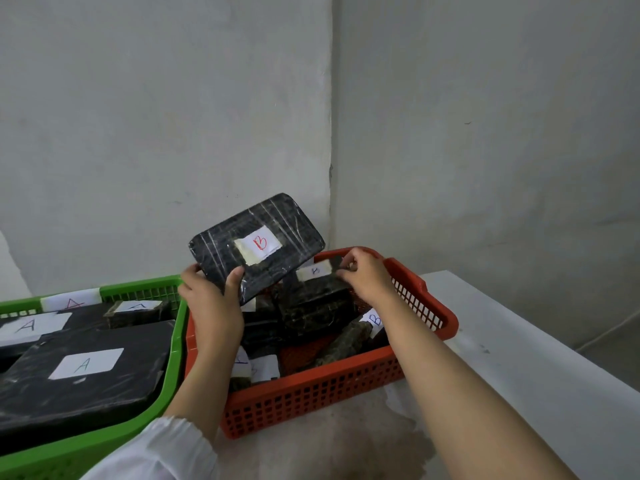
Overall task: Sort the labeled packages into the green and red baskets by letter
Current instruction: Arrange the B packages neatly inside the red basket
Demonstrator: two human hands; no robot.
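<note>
Light: soft, diffuse, even; source direction cannot be told. Grey wall (pixel 156 116) evenly lit, no hot spots. Shadows faint, only inside the baskets toward 8 o'clock. Glare: small streaks on the wrapped package (pixel 256 245), just below centre. Focus sharp at centre; mild softness and stretching toward 5 and 7 o'clock. Wide-angle bowing of table edge (pixel 540 341) at 4 o'clock.
</note>
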